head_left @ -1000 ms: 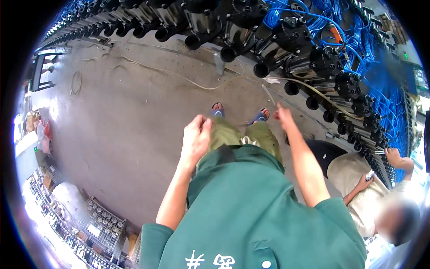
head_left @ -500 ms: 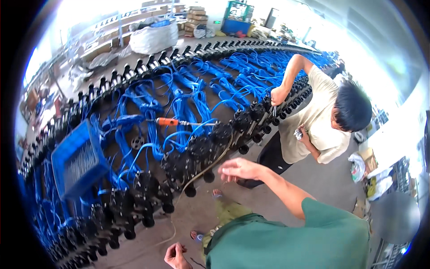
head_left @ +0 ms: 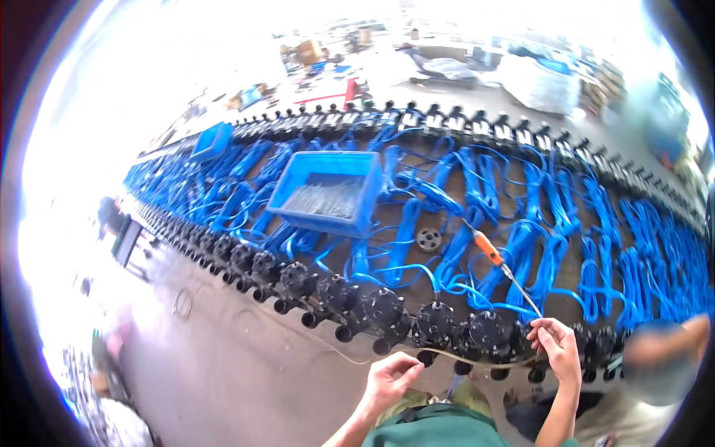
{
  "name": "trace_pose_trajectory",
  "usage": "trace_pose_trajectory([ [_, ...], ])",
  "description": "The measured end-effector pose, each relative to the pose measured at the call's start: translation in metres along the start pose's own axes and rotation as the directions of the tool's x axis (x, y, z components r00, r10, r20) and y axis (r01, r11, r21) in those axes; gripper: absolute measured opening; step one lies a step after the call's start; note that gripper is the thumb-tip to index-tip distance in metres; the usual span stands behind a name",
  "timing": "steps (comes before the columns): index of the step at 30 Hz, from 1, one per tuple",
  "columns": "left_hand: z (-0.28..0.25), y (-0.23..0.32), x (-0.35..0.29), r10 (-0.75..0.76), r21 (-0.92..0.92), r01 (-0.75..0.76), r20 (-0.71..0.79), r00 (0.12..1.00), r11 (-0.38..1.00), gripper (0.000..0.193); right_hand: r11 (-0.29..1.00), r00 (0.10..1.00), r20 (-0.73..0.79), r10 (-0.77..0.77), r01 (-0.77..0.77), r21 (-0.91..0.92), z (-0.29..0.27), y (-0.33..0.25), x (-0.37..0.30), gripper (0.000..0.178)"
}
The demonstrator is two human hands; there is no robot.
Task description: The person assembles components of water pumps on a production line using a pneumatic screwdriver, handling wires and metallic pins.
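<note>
A long bench (head_left: 573, 268) carries coils of blue cable (head_left: 536, 223) and, along its near edge, a row of black round units (head_left: 436, 324). My left hand (head_left: 391, 378) is closed around a thin pale cord (head_left: 477, 362) just below that row. My right hand (head_left: 557, 349) pinches the same cord further right, against the black units. From my right fingers a thin line runs up to an orange-handled tool (head_left: 488, 249) lying on the cables.
A blue bin (head_left: 328, 192) of small metal parts sits on the cables left of centre. A dark disc (head_left: 428, 238) lies on the bench. Another person (head_left: 655, 361) is close at my right. Grey concrete floor (head_left: 223, 357) lies to the left.
My view has swung from the floor up to the bench. Both hands, apart and free a second ago, have come together on the pale cord at the bench edge.
</note>
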State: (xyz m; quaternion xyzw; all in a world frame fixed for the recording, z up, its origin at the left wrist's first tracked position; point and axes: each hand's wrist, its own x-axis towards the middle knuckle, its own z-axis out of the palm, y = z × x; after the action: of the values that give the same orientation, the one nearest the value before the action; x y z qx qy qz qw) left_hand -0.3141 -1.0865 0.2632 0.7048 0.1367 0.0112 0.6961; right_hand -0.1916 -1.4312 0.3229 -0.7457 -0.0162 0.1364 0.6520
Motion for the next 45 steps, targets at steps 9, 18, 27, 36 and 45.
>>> trace_pose_trajectory([
  [9,-0.112,0.025,0.014,0.133,0.067,-0.115,-0.456,0.88,0.991,0.002,0.606,0.665,0.646,-0.375,0.703,-0.372,0.148,-0.12,0.217,0.017],
  [18,-0.3,0.066,0.133,0.334,0.139,-0.307,-0.517,0.788,0.941,0.004,0.169,0.626,0.639,-0.447,0.761,-0.627,0.449,-0.078,0.54,0.018],
  [27,-0.41,0.056,0.241,0.091,-0.102,-0.141,-0.389,0.917,0.985,0.004,0.115,0.829,0.559,-0.017,0.557,-0.823,0.632,-0.007,0.682,0.02],
  [36,-0.454,0.087,0.429,-0.03,-0.336,-0.11,-0.383,0.923,0.935,0.017,0.088,0.753,0.653,0.079,0.647,-0.757,0.668,-0.003,0.7,0.024],
  [45,-0.455,0.084,0.339,0.115,-0.325,-0.243,-0.366,0.924,0.914,0.016,0.239,0.689,0.675,-0.264,0.725,-0.646,0.625,-0.083,0.651,0.016],
])
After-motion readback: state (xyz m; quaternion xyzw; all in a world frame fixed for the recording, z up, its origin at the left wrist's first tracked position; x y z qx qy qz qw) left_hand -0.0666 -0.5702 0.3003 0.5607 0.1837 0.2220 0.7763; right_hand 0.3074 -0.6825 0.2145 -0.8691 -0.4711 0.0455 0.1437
